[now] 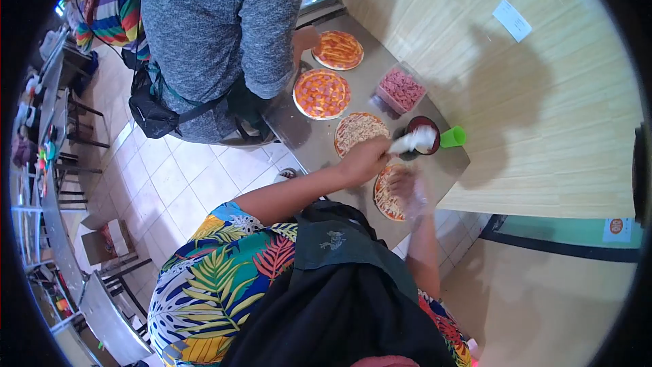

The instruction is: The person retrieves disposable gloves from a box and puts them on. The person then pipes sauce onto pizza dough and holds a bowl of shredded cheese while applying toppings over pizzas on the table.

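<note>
My left hand (367,161) is closed around a blurred white utensil (413,140), whose far end is over a dark bowl with red contents (424,129). Below the wrist's far side lies a pizza with shredded topping (358,132). My right hand (409,187), in what looks like a clear plastic glove, hovers over or touches the nearest pizza (387,197); its fingers are smeared by motion. A bright green cup (453,136) lies tilted beside the bowl.
Farther along the metal table (292,122) are a pizza with pink pieces (322,94), a sauced pizza (337,50) and a clear tub of pink bits (402,88). A person in grey (197,34) stands at the left, a hand (307,39) near the sauced pizza. A wood-patterned wall borders the right.
</note>
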The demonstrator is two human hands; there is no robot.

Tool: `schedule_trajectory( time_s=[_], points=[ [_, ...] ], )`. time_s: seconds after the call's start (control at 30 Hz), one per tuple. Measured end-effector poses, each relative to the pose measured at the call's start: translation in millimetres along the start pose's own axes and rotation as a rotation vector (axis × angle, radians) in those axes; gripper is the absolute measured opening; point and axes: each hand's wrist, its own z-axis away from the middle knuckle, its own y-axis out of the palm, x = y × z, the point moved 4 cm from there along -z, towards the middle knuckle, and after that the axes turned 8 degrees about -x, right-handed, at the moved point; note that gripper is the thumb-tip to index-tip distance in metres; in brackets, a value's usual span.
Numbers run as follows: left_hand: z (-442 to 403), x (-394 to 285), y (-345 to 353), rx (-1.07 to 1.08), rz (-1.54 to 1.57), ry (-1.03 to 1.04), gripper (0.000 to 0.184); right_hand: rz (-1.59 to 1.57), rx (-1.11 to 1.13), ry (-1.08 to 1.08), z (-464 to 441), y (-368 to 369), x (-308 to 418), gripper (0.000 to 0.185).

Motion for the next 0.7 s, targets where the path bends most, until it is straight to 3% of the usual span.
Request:
schedule_trajectory(
  time_s=[0.07,0.1,0.17,0.27,0.3,0.33,0.4,0.43,0.5,0.53,0.6,0.7],
  points=[
    [12.3,-2.5,5.6,0.171,0.053,-0.092,0.018,-0.334,0.259,0.046,-2.2,24.9,-43.8,0.055],
    [18.5,2.4,9.8,0.16,0.054,-0.091,0.018,-0.325,0.264,0.047,2.4,46.1,-40.7,0.055],
    [37.4,8.4,27.3,0.297,0.005,0.201,0.031,-0.57,-0.043,0.027,15.4,72.4,-23.0,0.042],
    [60.1,20.6,40.3,0.408,0.025,0.096,0.039,-0.62,-0.025,0.094,-65.7,36.4,-47.9,0.03],
    [61.1,26.2,41.8,0.445,0.061,0.031,0.045,-0.718,0.139,0.137,-77.4,37.3,-45.0,0.024],
    [64.6,36.5,46.1,0.457,0.062,0.029,0.045,-0.728,0.133,0.137,-79.6,34.6,-42.6,0.024],
    [69.4,61.4,52.6,0.403,0.865,-0.296,0.044,-0.491,0.091,0.017,-79.5,33.2,-28.3,0.029],
    [66.9,59.7,46.7,0.406,0.868,-0.3,0.044,-0.492,0.085,0.019,-76.6,39.0,-20.6,0.029],
    [75.0,65.3,41.6,0.299,1.19,-1.086,0.04,-0.317,-0.012,0.018,-67.4,52.3,-8.9,0.032],
    [76.4,66.8,42.5,0.298,1.205,-1.1,0.04,-0.309,-0.024,0.031,-66.5,59.3,-7.4,0.032],
    [80.3,61.4,49.7,0.591,1.303,-1.136,0.03,-0.33,-0.041,0.087,-72.7,75.0,-5.3,0.034],
    [79.7,52.0,43.3,0.525,1.312,-1.251,0.021,-0.233,0.011,0.113,-116.2,71.1,-22.3,0.028]
  ],
)
